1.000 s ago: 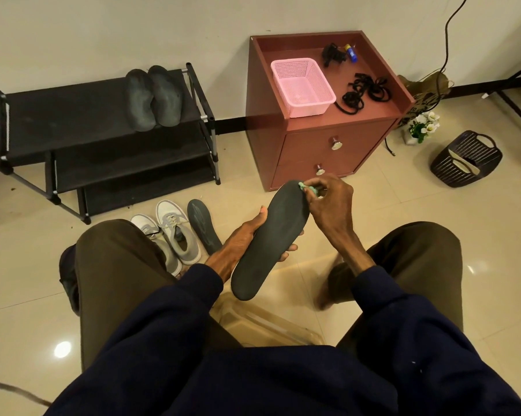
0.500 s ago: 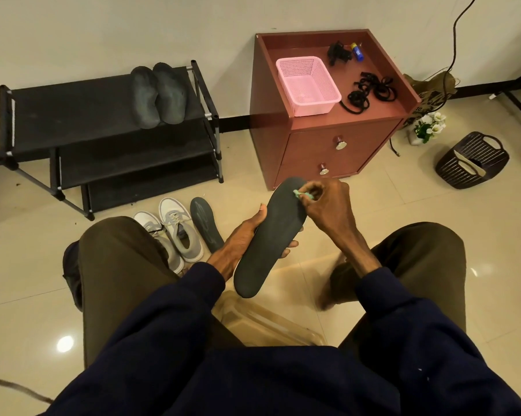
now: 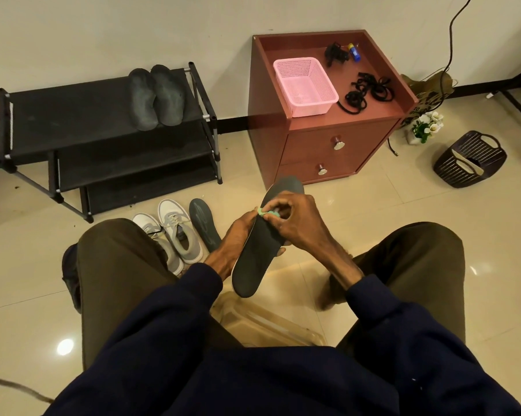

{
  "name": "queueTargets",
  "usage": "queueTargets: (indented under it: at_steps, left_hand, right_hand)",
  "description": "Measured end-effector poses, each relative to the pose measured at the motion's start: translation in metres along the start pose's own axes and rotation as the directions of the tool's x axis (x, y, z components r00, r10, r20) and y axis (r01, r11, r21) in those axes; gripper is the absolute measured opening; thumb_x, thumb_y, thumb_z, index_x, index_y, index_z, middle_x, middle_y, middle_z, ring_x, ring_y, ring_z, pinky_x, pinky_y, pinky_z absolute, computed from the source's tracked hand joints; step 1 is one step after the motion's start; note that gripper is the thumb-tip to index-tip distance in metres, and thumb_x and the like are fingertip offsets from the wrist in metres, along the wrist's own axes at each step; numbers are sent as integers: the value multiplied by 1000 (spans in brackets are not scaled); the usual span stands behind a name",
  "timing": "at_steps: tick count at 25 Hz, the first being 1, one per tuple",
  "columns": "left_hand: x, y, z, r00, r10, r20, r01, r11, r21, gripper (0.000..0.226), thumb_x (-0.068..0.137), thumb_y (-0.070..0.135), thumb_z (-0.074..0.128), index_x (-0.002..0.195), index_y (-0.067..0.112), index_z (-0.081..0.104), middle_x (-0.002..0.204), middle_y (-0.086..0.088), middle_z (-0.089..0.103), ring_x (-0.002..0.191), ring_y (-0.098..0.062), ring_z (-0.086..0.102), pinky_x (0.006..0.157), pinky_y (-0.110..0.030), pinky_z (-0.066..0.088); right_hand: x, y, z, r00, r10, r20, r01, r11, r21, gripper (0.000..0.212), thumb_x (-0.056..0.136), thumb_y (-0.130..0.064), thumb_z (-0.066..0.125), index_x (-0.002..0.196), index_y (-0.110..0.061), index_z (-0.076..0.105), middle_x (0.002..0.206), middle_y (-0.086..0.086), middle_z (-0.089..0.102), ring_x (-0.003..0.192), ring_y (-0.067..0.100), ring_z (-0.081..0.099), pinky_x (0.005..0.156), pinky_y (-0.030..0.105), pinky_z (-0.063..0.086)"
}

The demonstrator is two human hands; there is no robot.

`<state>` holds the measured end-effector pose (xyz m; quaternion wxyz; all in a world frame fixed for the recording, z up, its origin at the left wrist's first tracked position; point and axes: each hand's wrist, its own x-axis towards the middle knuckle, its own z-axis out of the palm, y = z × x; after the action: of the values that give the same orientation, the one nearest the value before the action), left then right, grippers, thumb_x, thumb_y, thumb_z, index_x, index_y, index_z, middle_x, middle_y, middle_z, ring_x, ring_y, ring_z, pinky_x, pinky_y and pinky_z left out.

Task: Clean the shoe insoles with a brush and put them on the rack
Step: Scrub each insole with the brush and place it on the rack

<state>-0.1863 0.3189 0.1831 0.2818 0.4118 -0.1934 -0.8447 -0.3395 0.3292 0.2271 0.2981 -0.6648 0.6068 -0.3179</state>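
**Brushing the held insole, mid-length**

Both hands are busy between the person's knees. Left hand (image 3: 233, 244) cups the dark insole (image 3: 260, 250) from underneath, fingers wrapped round its edge at about the middle. Right hand (image 3: 295, 223) is curled tight, fingertips pinching a small green brush (image 3: 266, 212) down against the insole's upper face, a little past halfway toward the toe.

From where I stand, the insole's long axis runs away from the sitter: heel end low and close to the lap, toe end raised and pointing out toward the red cabinet (image 3: 313, 151). So the brush has the length of the sole to travel along that line, I'd say toward either end, while the left hand steadies it.

Off to the sitter's left, the black rack (image 3: 103, 139) stands against the wall with two insoles (image 3: 157, 97) already lying side by side on its top shelf. Another insole (image 3: 205, 226) lies on the floor just beside a pair of grey shoes (image 3: 169, 232), nearer the left hand than the right. The rack sits well apart from the hands, so reaching it looks like the left arm's job, with a lean forward.
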Motion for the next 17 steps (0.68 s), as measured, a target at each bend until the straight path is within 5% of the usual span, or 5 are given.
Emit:
queueTargets:
  at_steps: [3,9,12,15,17]
  left_hand:
    - [2,2,-5,1000,17,-11,-17,998,-53,43,103,38,42,108,4,67,95,-15,70,76,-24,69,79,-42,58]
    - [-3,3,3,999,4,41,2,991,-134,38,100,37,58,124,8,67,122,-19,71,102,-31,72,92,-51,59]
    - [-1,6,-5,1000,23,12,-20,986,-167,49,101,47,56,124,5,67,115,-18,72,99,-30,72,96,-45,56]
    - [0,10,-18,995,90,30,-80,964,-253,64,101,54,54,141,4,56,141,-22,59,127,-35,60,113,-47,45]
    - [0,11,-18,995,92,41,-75,946,-314,64,104,55,46,143,5,52,142,-23,58,127,-35,60,109,-47,49]
  right_hand:
    - [-2,-5,4,983,-2,186,2,1000,-1,7,84,-10,81,90,-13,81,87,-1,70,74,13,67,62,31,62]
    - [1,14,3,955,-20,-295,1,998,-66,8,85,-10,81,92,-11,79,91,-2,72,78,5,66,75,29,60]
    - [-7,-3,13,1000,-27,-4,27,998,64,11,83,-11,83,94,-12,81,91,-1,73,79,10,69,72,28,61]
    - [-12,-22,19,925,-77,372,28,991,133,12,82,-12,84,94,-13,82,90,-3,74,82,11,70,74,24,60]
    - [-11,-22,19,901,-70,429,32,995,93,11,82,-12,84,92,-14,82,89,-4,74,81,9,70,74,23,60]
